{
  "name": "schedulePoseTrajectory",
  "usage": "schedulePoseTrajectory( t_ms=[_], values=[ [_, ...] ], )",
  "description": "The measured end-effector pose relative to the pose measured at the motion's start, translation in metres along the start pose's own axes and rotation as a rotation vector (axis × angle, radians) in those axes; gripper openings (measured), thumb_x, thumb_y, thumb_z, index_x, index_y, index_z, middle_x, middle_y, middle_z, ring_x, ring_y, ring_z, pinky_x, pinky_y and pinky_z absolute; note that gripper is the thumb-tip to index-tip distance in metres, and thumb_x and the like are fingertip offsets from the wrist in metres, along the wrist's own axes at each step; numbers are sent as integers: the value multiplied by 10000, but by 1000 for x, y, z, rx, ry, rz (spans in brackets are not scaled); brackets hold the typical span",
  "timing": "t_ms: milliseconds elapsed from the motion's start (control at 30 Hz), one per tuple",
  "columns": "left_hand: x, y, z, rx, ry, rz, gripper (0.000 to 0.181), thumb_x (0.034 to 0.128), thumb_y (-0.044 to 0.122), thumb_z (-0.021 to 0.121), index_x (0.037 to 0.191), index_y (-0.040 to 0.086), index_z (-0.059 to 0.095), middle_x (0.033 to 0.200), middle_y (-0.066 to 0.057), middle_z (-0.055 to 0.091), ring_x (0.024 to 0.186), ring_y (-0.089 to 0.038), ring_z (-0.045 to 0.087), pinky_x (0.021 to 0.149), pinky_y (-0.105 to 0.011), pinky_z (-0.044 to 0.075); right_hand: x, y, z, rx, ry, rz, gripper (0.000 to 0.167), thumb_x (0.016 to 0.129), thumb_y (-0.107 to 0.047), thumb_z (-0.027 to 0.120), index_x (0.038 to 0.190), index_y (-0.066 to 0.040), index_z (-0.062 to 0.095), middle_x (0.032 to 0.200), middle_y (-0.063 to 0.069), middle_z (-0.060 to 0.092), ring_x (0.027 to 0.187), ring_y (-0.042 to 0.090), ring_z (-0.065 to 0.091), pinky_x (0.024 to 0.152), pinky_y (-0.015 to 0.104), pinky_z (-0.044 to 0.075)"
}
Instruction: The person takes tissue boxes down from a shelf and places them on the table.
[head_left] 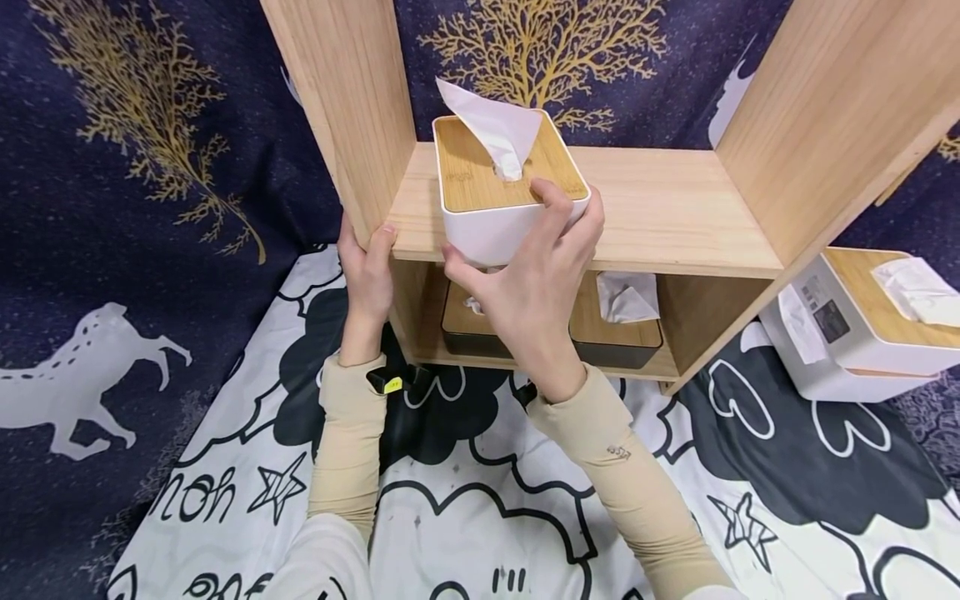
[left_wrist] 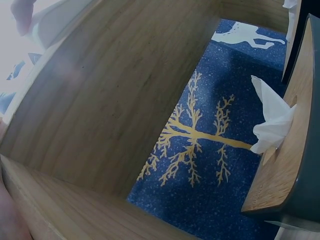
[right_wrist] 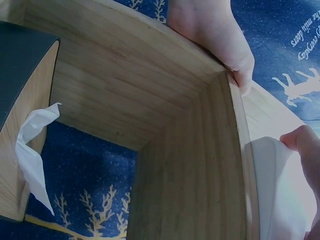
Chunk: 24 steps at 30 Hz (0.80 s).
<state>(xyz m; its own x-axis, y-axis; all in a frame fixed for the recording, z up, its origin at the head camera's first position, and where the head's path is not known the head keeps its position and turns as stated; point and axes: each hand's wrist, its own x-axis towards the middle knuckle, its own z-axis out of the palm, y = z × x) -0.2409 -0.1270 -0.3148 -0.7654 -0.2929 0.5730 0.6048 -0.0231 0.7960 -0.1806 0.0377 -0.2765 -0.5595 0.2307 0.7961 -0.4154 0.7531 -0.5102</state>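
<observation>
A white tissue box with a bamboo lid (head_left: 480,200) sits at the left part of the upper wooden shelf (head_left: 660,208), a tissue standing up from its slot. My right hand (head_left: 536,292) grips its near side, thumb at the left and fingers on the lid edge and right side; the right wrist view shows part of this hand (right_wrist: 307,155) on the white box (right_wrist: 275,185). My left hand (head_left: 367,279) holds the shelf's left upright, thumb on its front edge; in the right wrist view that hand (right_wrist: 215,35) wraps the wooden corner.
Below, two dark tissue boxes with wooden lids, one at the left (head_left: 465,325) and one at the right (head_left: 622,333), stand in the lower compartment. White tissue boxes (head_left: 862,333) are stacked outside the shelf at the right. A patterned cloth (head_left: 480,525) lies in front.
</observation>
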Motion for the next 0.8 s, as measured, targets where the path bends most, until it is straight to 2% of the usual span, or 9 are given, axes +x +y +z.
schedulePoseTrajectory(
  t_ms=[467, 800],
  values=[
    [0, -1, 0, -12, 0, -6, 588, 796, 96, 499, 1364, -48, 454, 1153, -83, 531, 1084, -155, 500, 1001, -280, 369, -1, 2, -4, 21, -15, 13, 860, 629, -532, 772, 1273, -115, 382, 1364, 217, 279, 1307, 299, 279, 1081, 418, 296],
    [0, 0, 0, -7, -1, -1, 616, 794, 105, 500, 1390, -36, 435, 1178, -91, 518, 1103, -157, 490, 1010, -279, 363, 0, 3, -5, 28, 3, -8, 846, 627, -525, 779, 1258, -108, 401, 1355, 222, 290, 1301, 303, 289, 1078, 414, 305]
  ],
)
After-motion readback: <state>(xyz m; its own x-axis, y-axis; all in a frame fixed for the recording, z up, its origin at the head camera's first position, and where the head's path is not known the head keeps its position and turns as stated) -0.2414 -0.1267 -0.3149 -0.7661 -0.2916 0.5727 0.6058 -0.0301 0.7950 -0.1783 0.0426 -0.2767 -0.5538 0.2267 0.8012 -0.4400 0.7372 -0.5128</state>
